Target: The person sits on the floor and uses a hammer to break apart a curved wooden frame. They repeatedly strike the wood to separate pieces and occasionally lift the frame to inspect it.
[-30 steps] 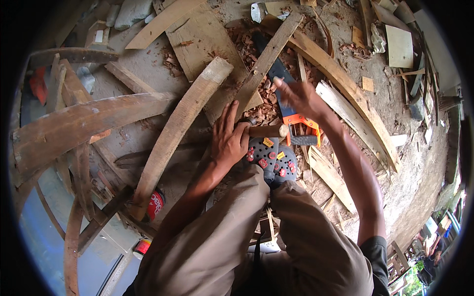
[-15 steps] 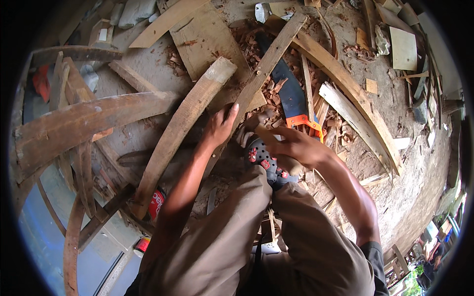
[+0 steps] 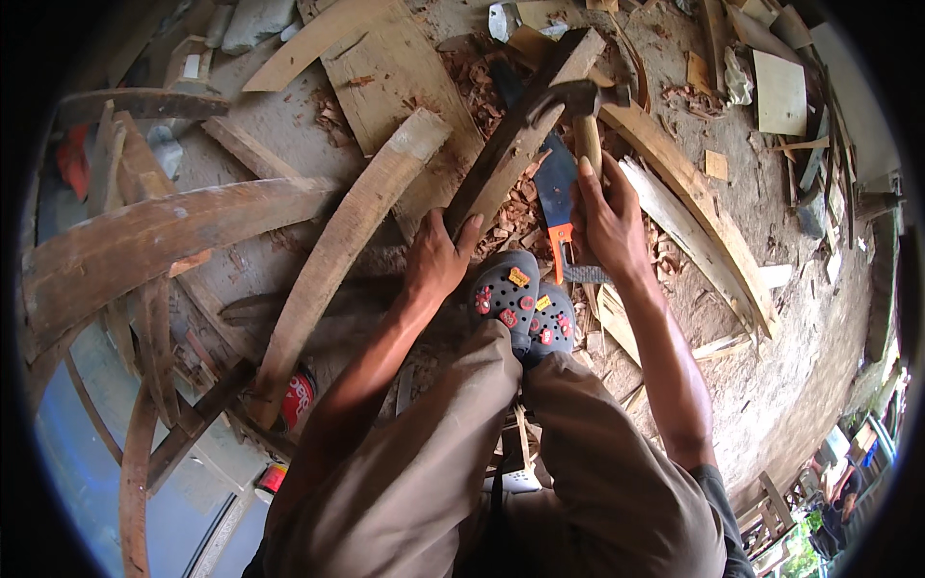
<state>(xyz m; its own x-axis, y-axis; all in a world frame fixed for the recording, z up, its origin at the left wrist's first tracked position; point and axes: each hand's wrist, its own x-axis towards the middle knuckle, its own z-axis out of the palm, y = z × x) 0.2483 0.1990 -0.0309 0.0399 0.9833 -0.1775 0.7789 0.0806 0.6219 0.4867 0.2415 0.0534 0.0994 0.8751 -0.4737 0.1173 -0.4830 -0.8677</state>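
My left hand (image 3: 438, 255) is closed around the lower end of a wooden beam (image 3: 503, 173), which slants up and away to the right. In my right hand (image 3: 612, 222) is a claw hammer (image 3: 587, 135), gripped by its wooden handle with the head up. The hammer's claw overlaps the beam's upper part in view; whether it touches cannot be told. Below the beam lies a handsaw (image 3: 556, 188) with a dark blue blade and an orange grip, partly hidden by my right hand. My feet in grey clogs (image 3: 506, 294) are just beneath the beam's near end.
Curved timbers (image 3: 356, 250) lie to the left, beside a larger dark curved plank (image 3: 173, 226). On the right are a long curved board (image 3: 694, 193) and a pale split piece (image 3: 689, 236). Wood shavings (image 3: 515, 212) cover the ground around the saw. A red can (image 3: 298, 397) stands lower left.
My right hand has swung the hammer up from near my clogs to beside the beam's far end. The beam has turned, showing a broad dark side, and my left hand has shifted slightly.
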